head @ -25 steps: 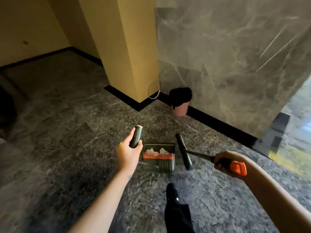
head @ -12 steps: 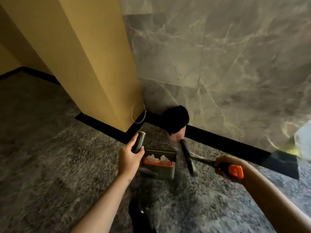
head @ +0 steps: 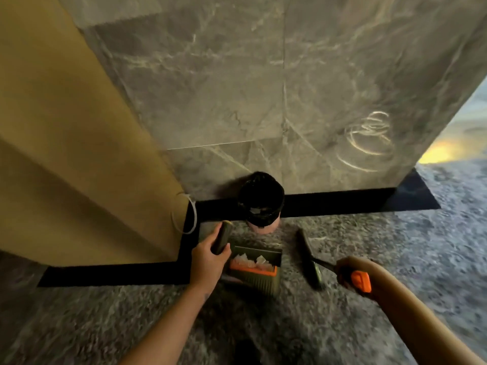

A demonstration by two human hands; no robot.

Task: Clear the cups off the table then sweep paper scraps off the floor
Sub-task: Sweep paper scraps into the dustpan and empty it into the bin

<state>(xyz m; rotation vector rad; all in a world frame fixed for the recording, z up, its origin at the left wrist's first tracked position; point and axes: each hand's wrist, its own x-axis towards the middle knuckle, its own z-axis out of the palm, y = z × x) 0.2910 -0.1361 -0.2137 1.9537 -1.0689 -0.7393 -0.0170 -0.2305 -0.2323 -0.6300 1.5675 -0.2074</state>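
My left hand (head: 208,262) grips the dark green handle (head: 222,237) of a dustpan (head: 259,277), which hangs low over the floor with white paper scraps (head: 253,260) behind its orange comb strip. My right hand (head: 350,272) holds the orange-tipped handle (head: 361,280) of a broom, whose dark head (head: 309,259) points down to the right of the dustpan. A small pink bin (head: 261,206) lined with a black bag stands against the wall just beyond the dustpan.
A grey marble wall (head: 276,88) with a black skirting (head: 337,202) faces me. A yellow pillar (head: 66,154) juts out on the left, with a white cable loop (head: 189,217) at its corner. Speckled grey floor (head: 395,259) spreads right; my dark shoe (head: 245,351) shows below.
I have come closer to the wall and the bin, which now sits right beyond the dustpan. Both hands keep their grips; the broom head has swung a little to the right.
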